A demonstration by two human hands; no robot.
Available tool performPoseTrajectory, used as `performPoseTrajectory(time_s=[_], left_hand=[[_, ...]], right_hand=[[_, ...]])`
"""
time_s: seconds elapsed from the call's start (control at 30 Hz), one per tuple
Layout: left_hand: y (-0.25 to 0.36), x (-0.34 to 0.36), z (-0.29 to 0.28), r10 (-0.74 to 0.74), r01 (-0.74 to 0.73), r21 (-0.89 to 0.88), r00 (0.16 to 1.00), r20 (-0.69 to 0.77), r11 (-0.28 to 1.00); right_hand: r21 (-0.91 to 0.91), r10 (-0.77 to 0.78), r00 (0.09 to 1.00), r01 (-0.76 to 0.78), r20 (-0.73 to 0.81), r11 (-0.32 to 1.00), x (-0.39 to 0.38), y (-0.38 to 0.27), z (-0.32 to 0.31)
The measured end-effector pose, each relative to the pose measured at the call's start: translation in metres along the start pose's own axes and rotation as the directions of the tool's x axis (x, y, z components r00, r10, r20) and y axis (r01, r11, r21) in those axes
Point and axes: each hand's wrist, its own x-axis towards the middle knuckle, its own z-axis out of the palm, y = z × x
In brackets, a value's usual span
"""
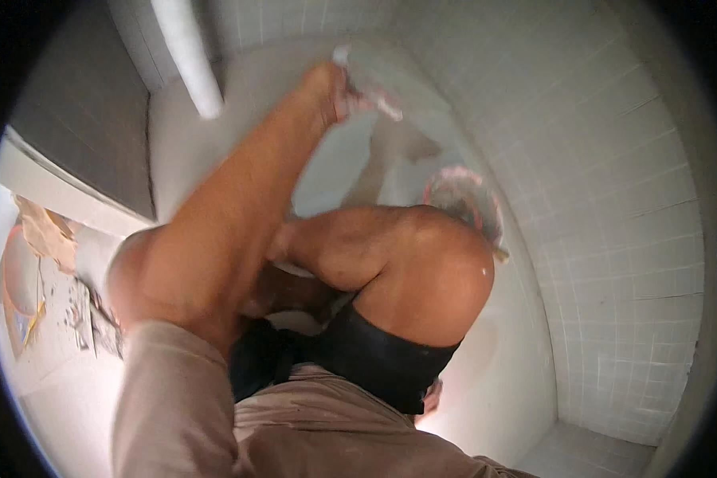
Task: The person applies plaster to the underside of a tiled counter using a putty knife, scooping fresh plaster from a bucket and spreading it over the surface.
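Observation:
My left arm stretches forward over the pale floor (327, 171), and my left hand (344, 92) is low over its far part. Whitish patches show at the hand's edges. Motion blurs the fingers, so I cannot make out whether they hold anything. A dark shadow of the arm falls on the floor beside it. Right of the hand stands a round container (462, 195) with a pinkish rim and greyish contents, partly hidden by my bent knee. What seems to be my right hand (430, 398) shows only as a sliver beside the black shorts (390, 358); its fingers are mostly hidden.
A tiled wall (605, 223) curves along the right. A white pipe (187, 60) comes down at the far left, near a dark grey panel (80, 103). Beyond a pale ledge (72, 187) lie torn brown paper (48, 231) and scattered debris (88, 319). A small stick end (500, 255) pokes out by the knee.

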Motion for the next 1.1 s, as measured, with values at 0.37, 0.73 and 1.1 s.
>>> performPoseTrajectory(time_s=[0.37, 0.73, 1.1], left_hand=[[0.053, -0.037, -0.094, -0.188, 0.178, -0.276, 0.982, -0.009, 0.944], [0.052, -0.026, -0.137, -0.15, 0.161, -0.177, 0.986, 0.075, 0.971], [0.012, 0.04, -0.183, -0.258, 0.256, -0.164, 0.966, 0.013, 0.953]], right_hand=[[0.689, 0.455, 0.739, -0.655, 0.497, 0.31, 0.259, -0.007, -0.064], [0.611, -0.059, 0.683, -0.685, 0.728, -0.397, 0.459, -0.104, -0.04], [0.101, -0.289, 0.953, 0.297, -0.093, 0.949, 0.545, -0.13, -0.087]])
